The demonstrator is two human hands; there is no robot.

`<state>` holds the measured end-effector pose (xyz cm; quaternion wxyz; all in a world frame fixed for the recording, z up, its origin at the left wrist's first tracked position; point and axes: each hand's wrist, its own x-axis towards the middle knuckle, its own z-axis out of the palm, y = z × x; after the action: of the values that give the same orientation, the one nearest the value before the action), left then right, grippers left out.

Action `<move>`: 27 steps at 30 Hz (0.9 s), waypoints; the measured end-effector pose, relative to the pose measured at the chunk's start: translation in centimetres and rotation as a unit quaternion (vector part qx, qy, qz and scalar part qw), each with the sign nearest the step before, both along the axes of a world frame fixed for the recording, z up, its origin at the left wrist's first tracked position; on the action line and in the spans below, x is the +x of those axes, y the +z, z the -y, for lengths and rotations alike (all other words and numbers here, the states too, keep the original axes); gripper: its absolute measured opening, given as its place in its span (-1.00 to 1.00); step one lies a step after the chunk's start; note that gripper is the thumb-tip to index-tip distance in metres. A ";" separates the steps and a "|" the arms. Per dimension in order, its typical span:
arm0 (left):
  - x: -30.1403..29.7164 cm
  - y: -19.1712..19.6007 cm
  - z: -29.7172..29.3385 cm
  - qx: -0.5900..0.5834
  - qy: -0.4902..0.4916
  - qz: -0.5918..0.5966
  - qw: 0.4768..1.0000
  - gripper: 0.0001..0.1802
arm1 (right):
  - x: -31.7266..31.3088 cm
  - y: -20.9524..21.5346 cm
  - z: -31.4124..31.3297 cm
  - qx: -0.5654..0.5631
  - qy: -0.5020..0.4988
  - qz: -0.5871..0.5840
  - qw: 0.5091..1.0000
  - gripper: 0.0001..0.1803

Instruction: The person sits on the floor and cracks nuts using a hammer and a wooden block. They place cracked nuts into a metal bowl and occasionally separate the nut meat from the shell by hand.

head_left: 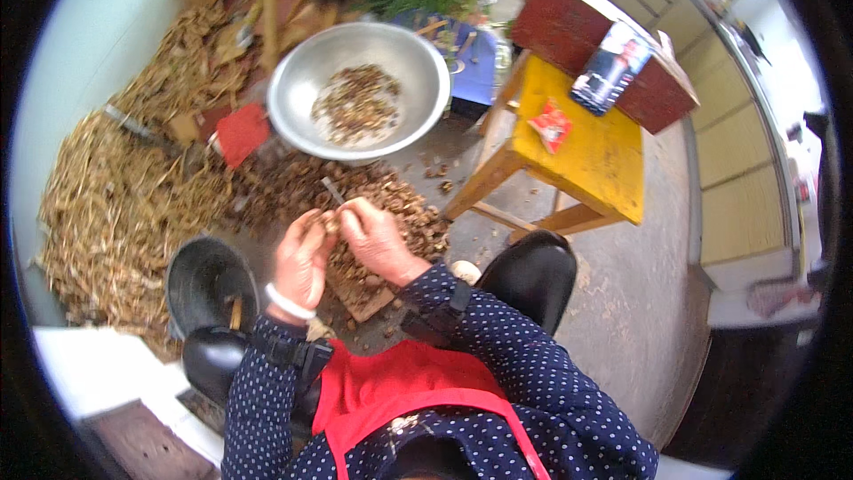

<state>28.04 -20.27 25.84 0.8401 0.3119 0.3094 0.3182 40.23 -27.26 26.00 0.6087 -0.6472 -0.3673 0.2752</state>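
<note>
My left hand [302,260] is closed with the fingertips pinching a small brown walnut piece [331,221]. Close against it, my right hand [380,238] is closed round a small metal tool with a narrow flat blade [332,189], which points up and away from me. Its handle is hidden in my fingers. Below both hands lies a heap of cracked walnut shells [413,209], with a wooden block [366,300] at its near side. Beyond the heap, a wide metal basin [286,93] holds shelled walnut pieces [357,105].
Left of my hands stands a black bucket [197,271] with a wooden handle in it. Dry straw [111,213] is heaped along the wall. A yellow wooden stool [595,169] at right carries a red packet [552,126], a dark blue package [611,67] and a red box [564,25].
</note>
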 end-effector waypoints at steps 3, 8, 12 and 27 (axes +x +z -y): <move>-0.2 -0.2 -0.2 -0.012 0.017 -0.019 1.000 -0.73 | 1.0 -1.8 -0.4 -0.087 0.006 -0.041 0.995 -0.75; -0.9 -0.6 -0.1 -0.012 -0.024 -0.081 0.996 -0.74 | 2.0 -3.6 -1.4 -0.169 -0.029 -0.007 0.985 -0.77; -0.8 -0.4 0.1 -0.001 -0.078 -0.050 0.996 -0.76 | 1.0 -2.2 -1.2 0.003 0.097 0.020 0.995 -0.75; -0.4 -0.1 0.1 0.072 -0.010 -0.023 0.997 -0.71 | 0.9 0.1 -0.1 -0.037 0.160 -0.053 0.985 -0.66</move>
<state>27.60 -20.38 25.75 0.8111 0.3818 0.3022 0.3241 41.17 -27.14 26.05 0.5513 -0.5865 -0.4226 0.4165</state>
